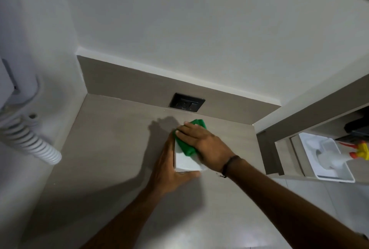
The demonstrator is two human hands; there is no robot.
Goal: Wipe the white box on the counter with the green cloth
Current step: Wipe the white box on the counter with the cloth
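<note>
White box (187,162) standing on grey counter (111,149), just in front of black wall socket (187,102), near the back upstand. Left hand (169,171) wrapped around the box's left side and near edge, thumb along the front, fingers closed against the side wall: a bracing hold, judged to stop the light box sliding under rubbing pressure. Right hand (207,145) laid flat on top, palm down, fingers spread and pressing green cloth (185,145) against the lid; not a pinch, more a flat press with cloth trapped beneath palm and fingers. Cloth bunched, covering the far part of the top toward the socket, one corner poking out beyond the fingertips; near part of the lid bare and white. Dark band on right wrist. Wiping judged under way on the top face; side faces mostly hidden by the left hand, so their state impossible to tell. Well right of the socket, lower down: white tray (327,159) with spray bottle (357,152) lying across it, out of the work. Far left of the socket, coiled white hose (32,141) hanging off the wall. Risk noted: hard stroke toward the socket could push box into the upstand.
</note>
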